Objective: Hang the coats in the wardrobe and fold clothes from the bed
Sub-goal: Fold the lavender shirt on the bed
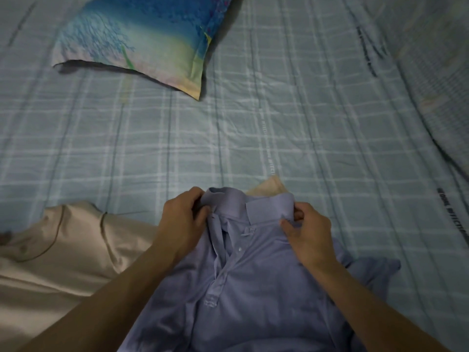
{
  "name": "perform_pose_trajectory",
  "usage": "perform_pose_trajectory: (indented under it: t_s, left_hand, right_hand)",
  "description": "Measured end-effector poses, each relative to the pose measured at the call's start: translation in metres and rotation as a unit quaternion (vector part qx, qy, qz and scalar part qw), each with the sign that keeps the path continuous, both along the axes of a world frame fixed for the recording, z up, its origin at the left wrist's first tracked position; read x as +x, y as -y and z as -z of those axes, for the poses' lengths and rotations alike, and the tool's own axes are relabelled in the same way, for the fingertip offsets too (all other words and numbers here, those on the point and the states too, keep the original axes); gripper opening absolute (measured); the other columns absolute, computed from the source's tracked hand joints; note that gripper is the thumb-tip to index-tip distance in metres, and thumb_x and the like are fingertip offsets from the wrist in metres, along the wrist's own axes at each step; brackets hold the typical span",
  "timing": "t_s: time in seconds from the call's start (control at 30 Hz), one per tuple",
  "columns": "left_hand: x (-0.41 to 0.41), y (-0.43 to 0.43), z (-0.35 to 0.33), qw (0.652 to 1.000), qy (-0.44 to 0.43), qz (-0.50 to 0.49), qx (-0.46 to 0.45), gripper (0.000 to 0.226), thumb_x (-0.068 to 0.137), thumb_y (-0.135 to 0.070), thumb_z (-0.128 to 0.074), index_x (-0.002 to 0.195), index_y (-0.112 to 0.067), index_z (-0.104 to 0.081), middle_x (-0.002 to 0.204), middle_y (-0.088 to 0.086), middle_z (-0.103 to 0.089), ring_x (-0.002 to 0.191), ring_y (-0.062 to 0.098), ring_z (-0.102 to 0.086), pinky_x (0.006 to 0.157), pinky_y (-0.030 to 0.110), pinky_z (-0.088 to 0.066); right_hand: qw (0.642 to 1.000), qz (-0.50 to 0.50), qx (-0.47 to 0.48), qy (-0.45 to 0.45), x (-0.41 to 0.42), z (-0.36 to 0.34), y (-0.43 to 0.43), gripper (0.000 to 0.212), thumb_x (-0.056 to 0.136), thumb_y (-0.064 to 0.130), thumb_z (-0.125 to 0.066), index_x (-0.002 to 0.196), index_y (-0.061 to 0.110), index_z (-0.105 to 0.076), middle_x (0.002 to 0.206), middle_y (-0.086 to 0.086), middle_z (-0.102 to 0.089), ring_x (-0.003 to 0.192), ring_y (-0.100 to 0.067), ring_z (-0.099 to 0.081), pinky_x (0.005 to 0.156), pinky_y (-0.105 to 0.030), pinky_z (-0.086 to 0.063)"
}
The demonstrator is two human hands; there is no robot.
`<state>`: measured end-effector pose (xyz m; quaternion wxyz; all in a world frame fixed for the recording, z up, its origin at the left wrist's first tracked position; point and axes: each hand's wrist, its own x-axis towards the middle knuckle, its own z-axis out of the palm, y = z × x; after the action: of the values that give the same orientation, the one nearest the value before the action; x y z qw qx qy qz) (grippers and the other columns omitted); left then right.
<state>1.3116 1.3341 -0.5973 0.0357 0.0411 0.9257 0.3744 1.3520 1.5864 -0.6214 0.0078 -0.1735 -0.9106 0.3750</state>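
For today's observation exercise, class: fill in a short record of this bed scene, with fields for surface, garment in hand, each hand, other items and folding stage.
surface: pale blue checked bedsheet
garment in hand: lilac collared button-placket shirt, lying front up
left hand: pinching the collar's left end
right hand: pinching the collar's right end
other items: beige garment to the left, partly under the shirt; blue-and-yellow printed pillow farther up the bed
folding stage: shirt spread out, not yet folded

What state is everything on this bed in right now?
Blue shirt: unfolded, front up, placket unbuttoned, collar held at both ends.
Beige garment: unfolded, rumpled, partly under the shirt.
Pillow: flat on the sheet, apart from the clothes.
Left hand: pinching collar.
Right hand: pinching collar.
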Motion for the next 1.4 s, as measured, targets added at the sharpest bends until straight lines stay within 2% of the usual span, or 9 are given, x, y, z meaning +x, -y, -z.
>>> perform_pose_trajectory:
  t_s: [0.1, 0.2, 0.3, 0.57, 0.93, 1.17, 1.23, 1.3, 1.4]
  left_hand:
    - [-0.002, -0.001, -0.008, 1.000, -0.015, 0.016, -0.008, 0.014, 0.081, -0.004, -0.068, 0.082, -0.015, -0.061, 0.068, -0.014, -0.053, 0.064, 0.002, -0.052, 0.061, 0.007, -0.035]
    - [-0.004, 0.001, -0.014, 0.999, -0.016, 0.042, -0.019, 0.021, 0.075, 0.004, -0.070, 0.084, -0.014, -0.065, 0.072, -0.008, -0.057, 0.066, 0.004, -0.052, 0.064, 0.009, -0.036]
    - [-0.006, 0.006, -0.019, 0.997, -0.040, 0.049, -0.039, 0.020, 0.075, 0.005, -0.072, 0.084, -0.012, -0.066, 0.073, -0.001, -0.058, 0.065, 0.014, -0.053, 0.063, 0.019, -0.039]
    - [-0.039, 0.015, -0.033, 0.989, -0.131, 0.040, -0.048, 0.021, 0.072, 0.011, -0.075, 0.083, -0.006, -0.069, 0.076, 0.000, -0.057, 0.065, 0.010, -0.049, 0.065, 0.010, -0.034]
    - [-0.186, 0.021, -0.077, 0.973, -0.220, -0.010, -0.068, 0.019, 0.072, 0.011, -0.070, 0.083, -0.004, -0.064, 0.074, 0.010, -0.055, 0.065, 0.018, -0.047, 0.062, 0.020, -0.025]
    - [-0.310, 0.017, -0.089, 0.955, -0.285, -0.064, -0.049, 0.016, 0.073, 0.004, -0.067, 0.087, -0.004, -0.064, 0.079, 0.015, -0.057, 0.075, 0.023, -0.049, 0.067, 0.022, -0.027]
    - [-0.332, 0.014, -0.079, 0.953, -0.290, -0.075, -0.037, 0.020, 0.075, 0.003, -0.065, 0.094, -0.003, -0.064, 0.087, 0.017, -0.060, 0.080, 0.025, -0.053, 0.070, 0.024, -0.034]
    - [-0.336, 0.010, -0.063, 0.969, -0.235, -0.074, -0.021, 0.039, 0.079, 0.001, -0.064, 0.117, -0.003, -0.060, 0.107, 0.019, -0.060, 0.093, 0.032, -0.059, 0.083, 0.034, -0.047]
    - [-0.317, 0.011, -0.036, 0.982, -0.178, -0.032, -0.051, 0.059, 0.080, -0.002, -0.068, 0.135, -0.001, -0.049, 0.125, 0.022, -0.053, 0.110, 0.038, -0.054, 0.097, 0.042, -0.043]
  right_hand:
    - [0.999, -0.024, 0.032, -0.016, 0.001, -0.004, 0.001, 0.005, 0.088, 0.007, -0.065, 0.093, 0.005, -0.067, 0.084, -0.007, -0.068, 0.078, -0.022, -0.062, 0.074, -0.036, -0.051]
    - [0.998, -0.040, 0.051, -0.026, -0.003, -0.007, 0.000, 0.008, 0.091, 0.004, -0.060, 0.084, 0.004, -0.063, 0.076, -0.008, -0.063, 0.071, -0.022, -0.058, 0.070, -0.036, -0.049]
    - [0.996, -0.052, 0.052, -0.041, -0.007, -0.014, 0.001, 0.011, 0.094, 0.004, -0.057, 0.091, 0.000, -0.067, 0.081, -0.010, -0.065, 0.075, -0.022, -0.059, 0.074, -0.032, -0.048]
    - [0.987, -0.063, 0.067, -0.131, -0.044, -0.039, 0.002, 0.017, 0.090, -0.004, -0.060, 0.102, 0.000, -0.072, 0.091, -0.013, -0.069, 0.083, -0.023, -0.064, 0.082, -0.013, -0.038]
    - [0.970, -0.058, 0.053, -0.231, -0.190, -0.088, 0.004, 0.020, 0.097, 0.005, -0.055, 0.110, 0.005, -0.069, 0.098, -0.007, -0.066, 0.088, -0.014, -0.060, 0.084, -0.023, -0.048]
    - [0.954, -0.021, 0.080, -0.289, -0.315, -0.116, 0.008, 0.018, 0.095, 0.007, -0.055, 0.107, 0.002, -0.068, 0.099, -0.015, -0.067, 0.090, -0.028, -0.062, 0.081, -0.033, -0.045]
    - [0.964, -0.035, 0.081, -0.249, -0.340, -0.110, 0.009, 0.024, 0.095, 0.009, -0.054, 0.116, 0.004, -0.065, 0.107, -0.015, -0.066, 0.097, -0.030, -0.061, 0.085, -0.032, -0.044]
    - [0.980, -0.083, 0.108, -0.147, -0.348, -0.095, 0.014, 0.043, 0.097, 0.015, -0.052, 0.139, 0.010, -0.049, 0.133, -0.015, -0.055, 0.120, -0.031, -0.052, 0.103, -0.036, -0.038]
    - [0.980, -0.134, 0.135, -0.051, -0.332, -0.069, 0.021, 0.064, 0.097, 0.024, -0.054, 0.152, 0.013, -0.025, 0.155, -0.011, -0.032, 0.140, -0.028, -0.031, 0.114, -0.036, -0.020]
